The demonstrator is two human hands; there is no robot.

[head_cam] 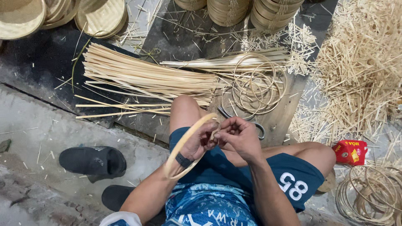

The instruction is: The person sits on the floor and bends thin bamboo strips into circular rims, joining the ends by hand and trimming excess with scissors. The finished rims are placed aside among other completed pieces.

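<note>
Head view: person seated on the floor, both hands meeting over the lap. Left hand [202,140] pinches the top of a bamboo hoop [184,147], which loops down around the left wrist past a dark wristband [183,160]. Right hand [239,134] is clenched on the same hoop end, fingertips touching the left hand's fingers. Scissors [251,122] lie on a wooden board [284,115] just behind the hands, partly hidden. Bundle of long bamboo strips [146,77] lies across the board beyond the knee; a pile of finished thin hoops [257,83] is beside it to the right. More hoops [370,194] sit at lower right, near a red box [350,151]. Short bamboo offcuts [360,71] heaped at right. Black sandal [93,160] on the concrete floor [37,138] at left. Woven bamboo trays [100,16] stacked at top.
</note>
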